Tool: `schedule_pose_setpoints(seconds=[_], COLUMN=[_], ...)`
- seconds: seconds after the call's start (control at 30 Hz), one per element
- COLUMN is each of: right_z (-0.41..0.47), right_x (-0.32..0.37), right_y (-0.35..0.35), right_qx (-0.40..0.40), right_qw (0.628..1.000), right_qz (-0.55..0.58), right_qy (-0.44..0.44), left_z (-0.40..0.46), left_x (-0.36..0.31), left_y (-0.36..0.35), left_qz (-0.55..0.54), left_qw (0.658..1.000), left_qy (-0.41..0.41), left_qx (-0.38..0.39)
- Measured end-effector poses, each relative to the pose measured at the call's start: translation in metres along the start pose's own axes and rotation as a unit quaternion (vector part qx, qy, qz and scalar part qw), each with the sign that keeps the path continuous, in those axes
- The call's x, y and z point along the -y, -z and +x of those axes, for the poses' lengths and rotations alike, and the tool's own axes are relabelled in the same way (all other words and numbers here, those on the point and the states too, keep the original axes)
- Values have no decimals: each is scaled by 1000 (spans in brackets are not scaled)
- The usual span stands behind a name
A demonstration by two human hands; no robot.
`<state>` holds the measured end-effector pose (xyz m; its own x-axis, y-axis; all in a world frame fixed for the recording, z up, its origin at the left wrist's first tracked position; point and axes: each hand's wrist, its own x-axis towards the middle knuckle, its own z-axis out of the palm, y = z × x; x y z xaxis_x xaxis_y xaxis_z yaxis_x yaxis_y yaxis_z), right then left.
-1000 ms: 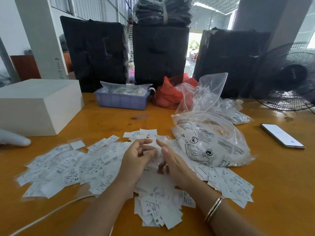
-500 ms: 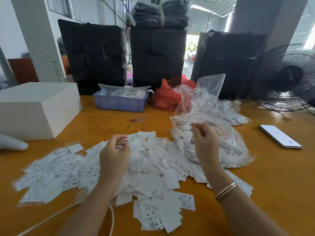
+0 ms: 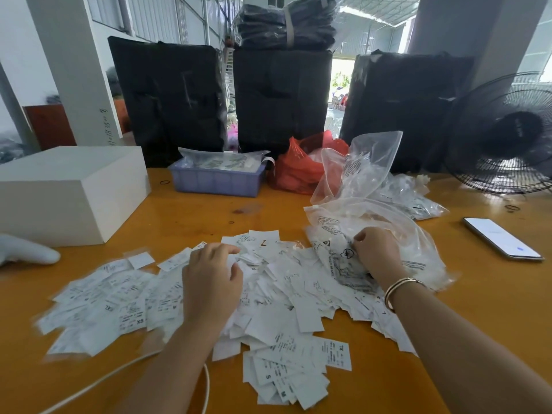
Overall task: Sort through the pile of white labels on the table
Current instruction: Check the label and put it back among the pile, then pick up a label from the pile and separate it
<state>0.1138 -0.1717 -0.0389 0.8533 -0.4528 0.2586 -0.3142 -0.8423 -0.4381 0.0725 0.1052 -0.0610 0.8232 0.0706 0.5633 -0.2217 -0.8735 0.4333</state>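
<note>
On the orange table (image 3: 493, 339), the pile of white labels (image 3: 277, 312) is being pressed by the left hand (image 3: 213, 279), fingers loosely curled, while the clear plastic bag (image 3: 385, 237) beside it is being pinched by the right hand (image 3: 375, 249).

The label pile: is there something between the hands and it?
Nothing visible. The left hand rests directly on the label pile. The right hand touches the clear plastic bag lying at the pile's right edge.

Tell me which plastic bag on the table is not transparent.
The red plastic bag, beside the purple basket at the table's far edge. The bags right of the label pile are clear.
</note>
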Motion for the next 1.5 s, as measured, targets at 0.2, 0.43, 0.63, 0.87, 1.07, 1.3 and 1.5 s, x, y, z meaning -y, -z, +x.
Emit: schedule_pose_setpoints(seconds=[0.2, 0.43, 0.63, 0.87, 1.07, 1.3, 1.5], right_z=[0, -8, -50, -92, -95, -92, -96], right_x=[-3, -5, 24, 52, 49, 44, 49], right_y=[-1, 8, 15, -4, -15, -18, -30], right_qx=[-22, -138, -209, 180, 192, 96, 135], right_qw=[999, 984, 924, 832, 880, 937, 944], right_qz=[40, 102, 252, 513, 397, 267, -70], right_qy=[-17, 53, 199, 107, 174, 201, 292], left_z=[-1, -2, -5, -12, -14, -9, -7], left_x=[-1, -2, -7, -19, -25, -21, -18], left_y=[-3, -5, -7, -3, -7, -7, -6], left_qz=[-21, -34, -87, -317, -333, -356, -357], left_qw=[1000, 999, 995, 932, 920, 924, 922], left_qy=[-20, -34, -47, -14, 15, 104, 135], left_qx=[10, 14, 20, 172, 205, 91, 61])
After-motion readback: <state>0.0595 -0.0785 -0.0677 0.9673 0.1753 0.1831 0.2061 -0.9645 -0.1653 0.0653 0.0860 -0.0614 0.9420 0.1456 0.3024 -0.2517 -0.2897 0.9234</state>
